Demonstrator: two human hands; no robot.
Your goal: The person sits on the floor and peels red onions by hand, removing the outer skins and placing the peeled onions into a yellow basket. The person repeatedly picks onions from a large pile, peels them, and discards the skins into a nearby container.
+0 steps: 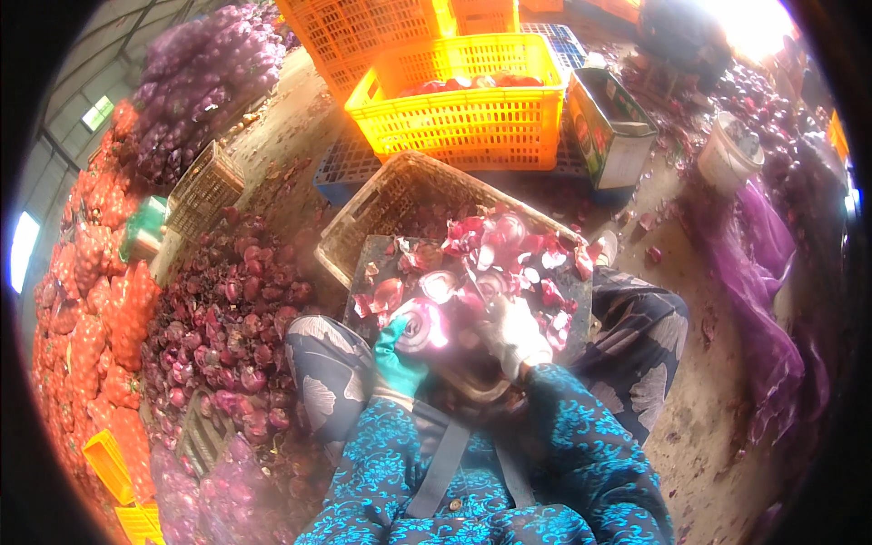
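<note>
My left hand (pixel 400 357), in a green glove, holds a red onion (pixel 421 325) whose pale, ringed cut face is turned up. In a white glove, my right hand (pixel 514 334) is curled just right of it, above a dark board (pixel 579 310). A thin pale streak rises from its fingers; glare hides whether that is a knife blade. Onion skins and cut pieces (pixel 501 235) are heaped on the board around both hands. Behind the board stands a worn brown plastic crate (pixel 368 204), with loose skins in it.
A yellow crate (pixel 463 129) with onions stands on a blue pallet (pixel 334 167), beside a cardboard box (pixel 616 136). Red onions (pixel 225 327) are piled at left, near orange net sacks (pixel 88 306). A white bucket (pixel 729 153) and purple netting (pixel 756 272) lie right. Another person (pixel 684 41) is beyond.
</note>
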